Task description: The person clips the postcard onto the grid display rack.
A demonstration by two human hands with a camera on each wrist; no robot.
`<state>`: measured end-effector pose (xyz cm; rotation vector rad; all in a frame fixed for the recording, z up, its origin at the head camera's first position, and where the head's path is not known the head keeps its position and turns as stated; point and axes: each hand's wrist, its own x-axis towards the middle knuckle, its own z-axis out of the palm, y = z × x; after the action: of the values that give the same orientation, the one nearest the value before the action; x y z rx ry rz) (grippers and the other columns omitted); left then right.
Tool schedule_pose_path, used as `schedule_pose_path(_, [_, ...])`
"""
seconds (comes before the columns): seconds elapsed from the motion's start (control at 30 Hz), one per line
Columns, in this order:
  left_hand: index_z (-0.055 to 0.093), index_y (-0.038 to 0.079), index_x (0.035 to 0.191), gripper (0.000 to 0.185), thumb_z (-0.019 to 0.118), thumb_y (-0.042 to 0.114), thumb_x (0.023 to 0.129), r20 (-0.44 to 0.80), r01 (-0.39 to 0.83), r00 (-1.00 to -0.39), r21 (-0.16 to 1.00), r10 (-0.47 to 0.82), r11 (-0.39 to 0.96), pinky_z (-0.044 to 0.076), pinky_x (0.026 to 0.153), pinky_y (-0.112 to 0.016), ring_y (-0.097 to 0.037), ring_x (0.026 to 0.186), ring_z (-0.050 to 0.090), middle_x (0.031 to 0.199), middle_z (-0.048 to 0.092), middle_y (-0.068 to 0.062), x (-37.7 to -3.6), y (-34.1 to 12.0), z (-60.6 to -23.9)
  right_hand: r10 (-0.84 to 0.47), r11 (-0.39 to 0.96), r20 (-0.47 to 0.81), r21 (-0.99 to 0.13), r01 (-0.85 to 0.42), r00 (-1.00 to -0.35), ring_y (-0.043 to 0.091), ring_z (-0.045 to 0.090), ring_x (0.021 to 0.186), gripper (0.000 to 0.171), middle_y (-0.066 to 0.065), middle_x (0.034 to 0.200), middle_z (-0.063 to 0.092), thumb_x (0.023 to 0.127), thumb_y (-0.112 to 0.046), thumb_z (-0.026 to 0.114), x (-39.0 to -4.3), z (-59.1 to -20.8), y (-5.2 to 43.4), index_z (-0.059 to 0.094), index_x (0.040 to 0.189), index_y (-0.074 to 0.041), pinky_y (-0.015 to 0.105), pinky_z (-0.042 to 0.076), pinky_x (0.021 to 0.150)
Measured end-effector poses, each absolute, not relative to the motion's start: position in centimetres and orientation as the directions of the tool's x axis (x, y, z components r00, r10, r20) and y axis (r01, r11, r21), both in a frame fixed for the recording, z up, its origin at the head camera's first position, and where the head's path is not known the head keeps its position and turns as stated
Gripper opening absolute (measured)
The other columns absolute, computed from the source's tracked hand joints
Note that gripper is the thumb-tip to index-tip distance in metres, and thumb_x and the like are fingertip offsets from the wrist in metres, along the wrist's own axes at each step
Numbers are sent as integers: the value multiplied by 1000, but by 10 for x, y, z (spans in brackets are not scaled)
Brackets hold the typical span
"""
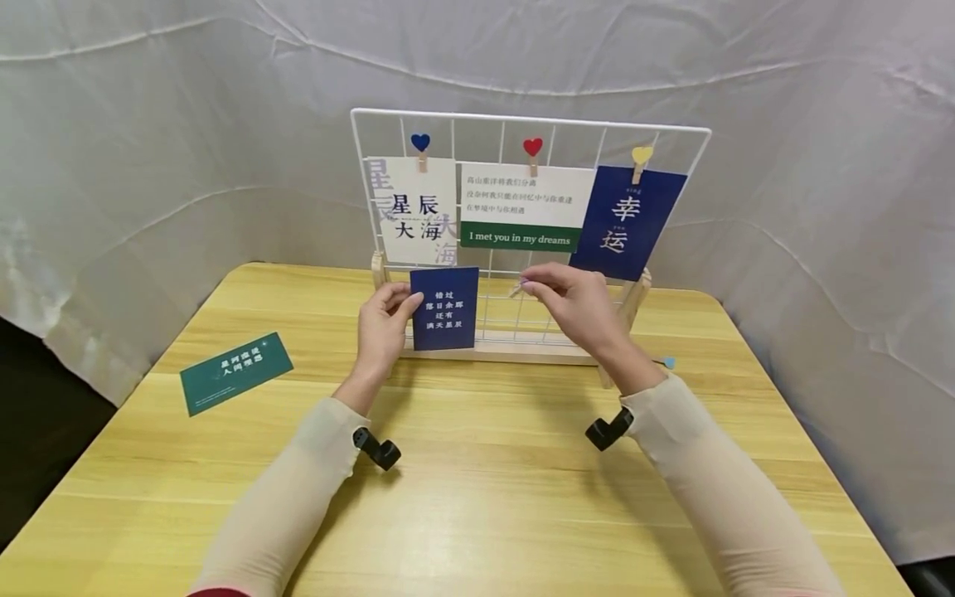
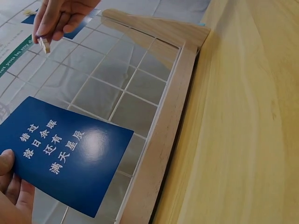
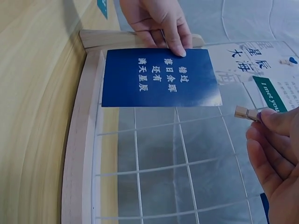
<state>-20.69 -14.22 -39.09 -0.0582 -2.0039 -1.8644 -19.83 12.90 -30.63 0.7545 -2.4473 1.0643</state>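
A small dark blue card (image 1: pixel 444 319) with white characters is pinched along its left edge by my left hand (image 1: pixel 384 325). It stands upright before the lower left of a white wire grid (image 1: pixel 515 311). My right hand (image 1: pixel 576 303) pinches a small wooden clothespin (image 3: pixel 244 112) between thumb and fingers, to the right of the card and apart from it. Along the grid's top hang a white card (image 1: pixel 403 236) on a blue-heart clip, a white-and-green card (image 1: pixel 515 239) on a red-heart clip, and a blue card (image 1: pixel 634 220) on a yellow-heart clip.
A green card (image 1: pixel 237 373) lies on the wooden table (image 1: pixel 477 481) at the left. The grid stands in a wooden base (image 1: pixel 507 352). Behind the base's right foot, a small light-blue object (image 1: pixel 667 362) peeks out. Pale cloth (image 1: pixel 224 149) hangs behind.
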Motion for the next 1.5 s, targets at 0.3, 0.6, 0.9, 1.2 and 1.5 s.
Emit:
schedule_pose_path(0.3, [69,-2,103,17,72,9,90,424,357,-857,898,-294,256,54,76,-29,-23,84,66,97,71,-16,-209,-135,-390,-293,615,548,-519,-594,-783,19,68,77,21,4,99,74,95,-22,66,-202,-301,115,75,109,-8,32,53,66])
schedule_pose_path(0.6, [70,3,103,17,71,16,91,493,355,-803,847,-334,396,57,75,-40,-27,85,70,99,72,-12,-212,-130,-397,-253,649,583,-489,-582,-772,11,65,75,20,2,98,74,95,-22,66,-206,-296,93,75,108,-11,30,52,66])
schedule_pose_path(0.9, [69,4,108,21,69,19,93,480,315,-808,842,-342,438,56,76,-40,-25,87,69,103,71,-10,-212,-126,-400,-277,696,603,-411,-589,-748,13,57,60,19,4,97,74,94,-20,67,-210,-298,75,75,106,-8,28,44,58])
schedule_pose_path(1.2, [68,4,108,21,69,20,93,494,340,-800,841,-340,421,57,78,-39,-26,89,69,103,71,-12,-213,-125,-403,-305,730,603,-349,-587,-737,14,50,52,19,3,93,75,96,-22,65,-212,-297,60,75,106,-9,29,40,56])
schedule_pose_path(1.5, [68,4,108,22,68,20,93,518,376,-789,833,-331,407,57,79,-37,-25,89,69,103,71,-11,-216,-123,-407,-354,748,608,-273,-605,-711,15,66,64,18,3,95,75,95,-21,65,-215,-294,53,75,105,-10,37,52,74])
